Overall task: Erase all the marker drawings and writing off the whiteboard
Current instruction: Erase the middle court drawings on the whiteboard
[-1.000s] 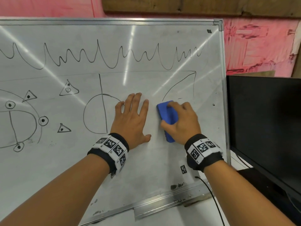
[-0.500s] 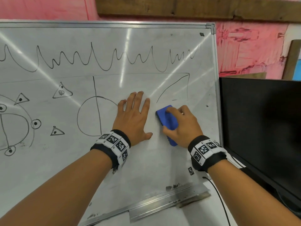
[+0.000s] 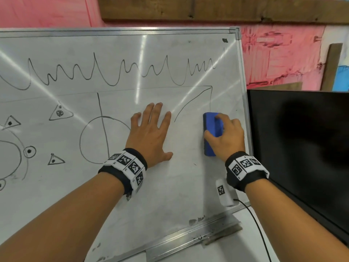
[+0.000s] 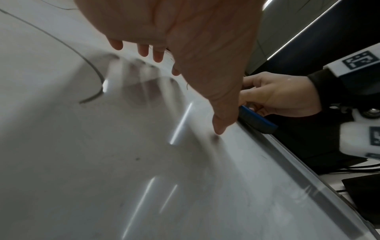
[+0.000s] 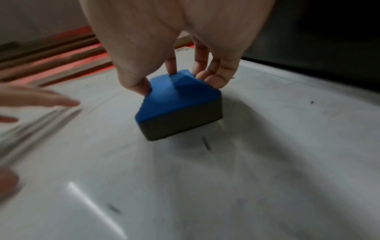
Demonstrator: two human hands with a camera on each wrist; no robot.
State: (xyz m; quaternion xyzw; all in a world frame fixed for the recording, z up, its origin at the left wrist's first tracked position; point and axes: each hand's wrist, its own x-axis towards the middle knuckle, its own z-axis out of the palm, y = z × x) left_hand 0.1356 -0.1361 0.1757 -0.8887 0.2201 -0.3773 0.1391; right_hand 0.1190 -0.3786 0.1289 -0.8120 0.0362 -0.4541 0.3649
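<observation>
The whiteboard leans upright and carries black marker drawings: a zigzag line along the top, a circle with a vertical stroke, small triangles and rings at the left. My right hand grips a blue eraser with a dark felt base, pressed flat on the board near its right edge, just under a thin curved line. My left hand lies flat on the board with fingers spread, between the circle and the eraser. Its fingertips touch the surface.
A black monitor stands right beside the board's right frame. A metal tray ledge runs along the bottom edge. A black cable hangs from my right wrist. Behind is a pink wall with a wooden beam.
My right hand slid the eraser to the right, from beside my left hand to near the board's right edge. The left hand stayed flat in place.
</observation>
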